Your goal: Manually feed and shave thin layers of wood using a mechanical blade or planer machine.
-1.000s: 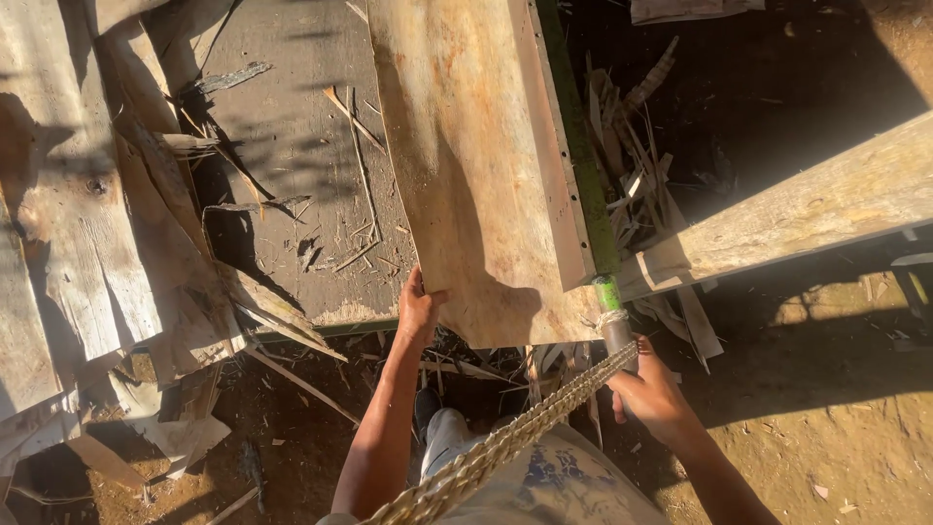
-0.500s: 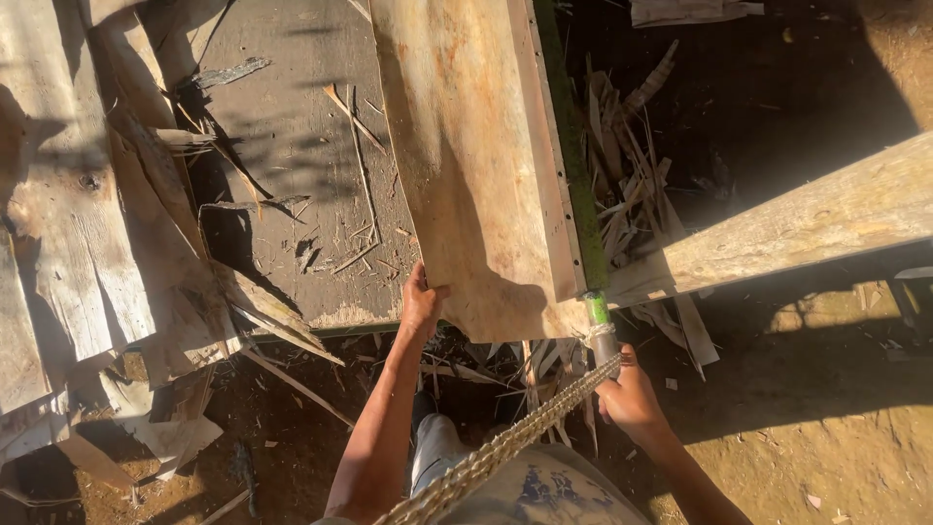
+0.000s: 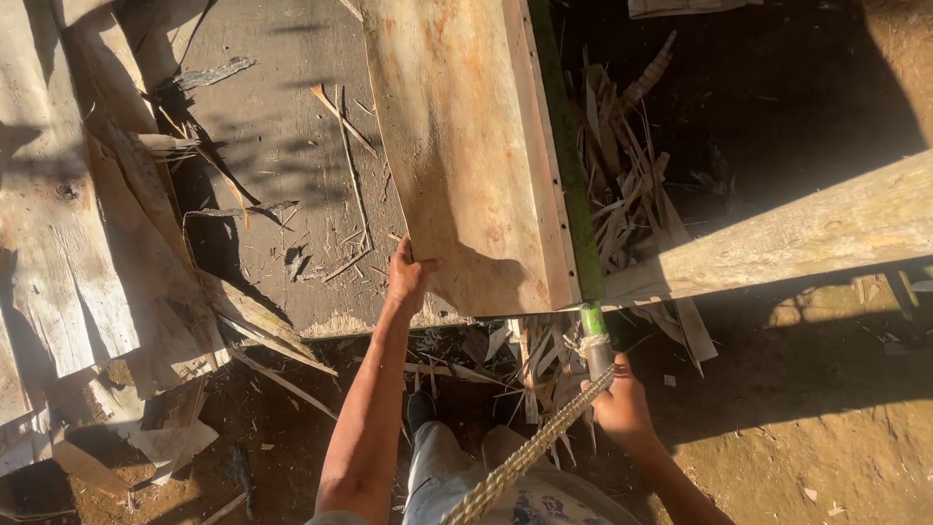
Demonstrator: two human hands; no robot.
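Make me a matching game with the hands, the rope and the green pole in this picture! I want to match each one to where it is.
Things:
1. left hand
2. right hand
3. twisted rope
4. green pole

Places:
A. lies along the right edge of the wooden board
B. holds the near edge of the wooden board
C. runs from the bottom of the view up to the pole's handle
D. wraps around the pole's handle, below the board

Pairs: 1-B, 2-D, 3-C, 4-A
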